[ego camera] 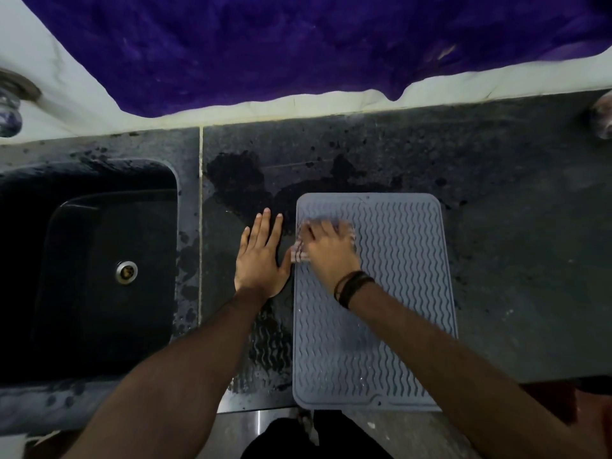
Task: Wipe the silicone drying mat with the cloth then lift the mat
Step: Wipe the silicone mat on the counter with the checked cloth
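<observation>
Grey silicone drying mat [390, 313] lies flat on the dark stone counter [513, 226], its near end overhanging the counter's front edge, well right of the sink [99, 260]. Right hand [328, 253] presses a blurred cloth [299, 255] onto the mat's far-left part, fingers bent over it. Left hand [261, 256] rests flat on the counter, fingers straight, just beside the mat's left edge.
</observation>
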Demonstrator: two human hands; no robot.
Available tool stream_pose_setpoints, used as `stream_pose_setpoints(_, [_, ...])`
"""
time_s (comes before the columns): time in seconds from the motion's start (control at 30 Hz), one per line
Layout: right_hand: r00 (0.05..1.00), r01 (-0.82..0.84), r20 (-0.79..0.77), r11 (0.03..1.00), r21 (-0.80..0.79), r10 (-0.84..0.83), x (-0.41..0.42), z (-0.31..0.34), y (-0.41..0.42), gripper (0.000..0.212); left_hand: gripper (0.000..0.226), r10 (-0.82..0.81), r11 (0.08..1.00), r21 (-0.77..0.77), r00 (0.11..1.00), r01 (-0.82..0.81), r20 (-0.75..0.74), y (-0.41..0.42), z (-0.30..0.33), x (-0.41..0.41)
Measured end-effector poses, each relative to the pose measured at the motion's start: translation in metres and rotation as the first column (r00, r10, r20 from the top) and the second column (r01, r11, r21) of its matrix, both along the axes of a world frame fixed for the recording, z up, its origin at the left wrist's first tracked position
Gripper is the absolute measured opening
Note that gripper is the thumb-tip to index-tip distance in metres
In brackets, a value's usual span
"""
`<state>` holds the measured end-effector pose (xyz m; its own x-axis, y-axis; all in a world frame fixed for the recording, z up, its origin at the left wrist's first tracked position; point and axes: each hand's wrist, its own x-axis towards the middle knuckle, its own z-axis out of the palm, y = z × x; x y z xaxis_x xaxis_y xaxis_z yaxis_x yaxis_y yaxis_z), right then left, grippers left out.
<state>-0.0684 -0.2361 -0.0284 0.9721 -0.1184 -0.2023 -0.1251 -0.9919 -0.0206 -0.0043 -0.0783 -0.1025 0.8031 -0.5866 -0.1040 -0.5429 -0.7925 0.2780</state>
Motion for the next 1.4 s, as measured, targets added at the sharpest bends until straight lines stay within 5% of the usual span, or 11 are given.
stream_pose_setpoints(0.27, [1.000,0.017,0.017,0.982,0.188,-0.020,-0.026,0.017,0.009,0.049,0.074,0.010,1.000,-0.006,1.000,-0.010,-0.007,0.000,-0.001,0.001])
stream_pose_setpoints(0.37, [0.992,0.081,0.082,0.983,0.162,-0.096,0.026,0.024,-0.013,0.053,0.074,0.018,1.000,0.004,1.000,-0.018,-0.011,-0.001,-0.001,0.003])
stream_pose_setpoints(0.5, [0.991,0.129,-0.044,0.986,0.103,-0.125,0.062,0.014,-0.022,0.049,0.075,0.014,1.000,0.023,1.000,-0.014,-0.012,-0.001,0.000,0.002])
stream_pose_setpoints(0.67, [0.997,0.042,-0.060,0.999,0.020,-0.041,0.028,0.006,-0.007,0.055,0.073,0.014,1.000,-0.011,1.000,-0.014,-0.004,0.000,-0.002,0.002])
stream_pose_setpoints(0.9, [0.992,-0.001,-0.121,0.993,0.122,0.016,-0.037,0.016,0.024,0.059,0.073,0.008,1.000,0.011,1.000,-0.008,-0.007,0.000,-0.003,0.003])
stream_pose_setpoints(1.13, [0.990,0.125,0.046,0.975,0.182,-0.136,0.042,0.027,-0.016,0.051,0.072,0.017,1.000,0.012,1.000,-0.017,0.000,0.000,-0.001,0.002])
stream_pose_setpoints(1.4, [0.996,0.069,-0.058,0.994,0.088,-0.064,0.030,0.007,-0.003,0.051,0.073,0.014,1.000,0.009,1.000,-0.014,0.007,0.000,-0.003,0.002])
